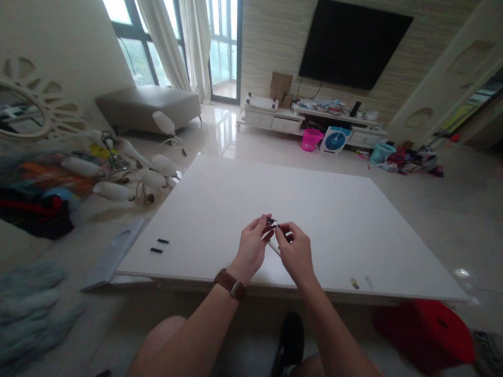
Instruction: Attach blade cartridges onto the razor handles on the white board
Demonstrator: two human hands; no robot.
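Note:
Both my hands meet above the near part of a large white board (217,204) lying on the floor. My left hand (254,243), with a brown watch on its wrist, pinches a small dark part (272,221) at its fingertips. Closed too, my right hand (294,250) pinches the same small part from the right. A thin pale stick (274,247) pokes out between the two hands. Two small black pieces (159,245) lie on the board's left edge.
A chandelier with white shades (133,171) lies left of the board. A red stool (432,328) stands at the near right. My knees and a black shoe (289,340) are below the board's front edge. A TV stand (316,123) sits at the far wall.

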